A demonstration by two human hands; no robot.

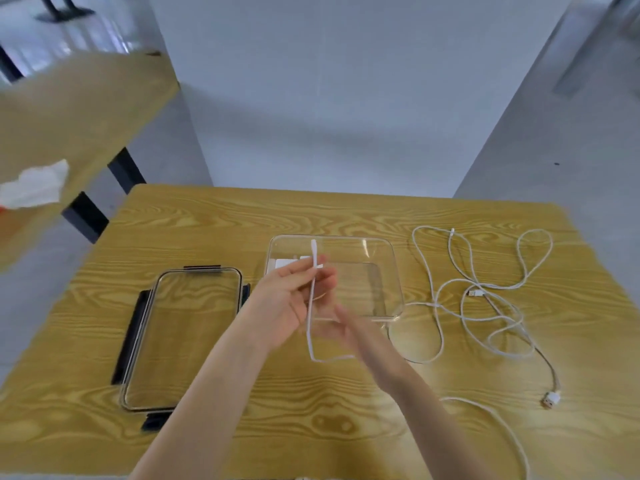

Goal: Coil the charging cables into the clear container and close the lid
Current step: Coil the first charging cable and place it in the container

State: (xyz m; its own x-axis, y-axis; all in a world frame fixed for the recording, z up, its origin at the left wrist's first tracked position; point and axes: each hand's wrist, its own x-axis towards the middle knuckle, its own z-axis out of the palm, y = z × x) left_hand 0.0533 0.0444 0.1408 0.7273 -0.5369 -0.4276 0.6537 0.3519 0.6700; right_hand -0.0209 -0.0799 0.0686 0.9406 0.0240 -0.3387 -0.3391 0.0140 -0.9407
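Bench (pixel 242 427): wood-grain, near edge cut off.
Hands: left hand (pixel 287 299) pinches white cable (pixel 313 289); right hand (pixel 341 329) blurred, grip unclear.
Lid (pixel 180 336): off, lying left.
Container (pixel 393 271): open; white item inside indistinct.
Loose cables (pixel 485 306): tangled right.
Writing: none legible.

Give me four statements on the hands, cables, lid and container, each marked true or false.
1. The lid is clipped onto the clear container. False: it lies on the table to the container's left.
2. The left hand pinches a white cable. True.
3. Loose cables lie right of the container. True.
4. The right hand rests flat on the lid. False: it is at the cable, beside the left hand.
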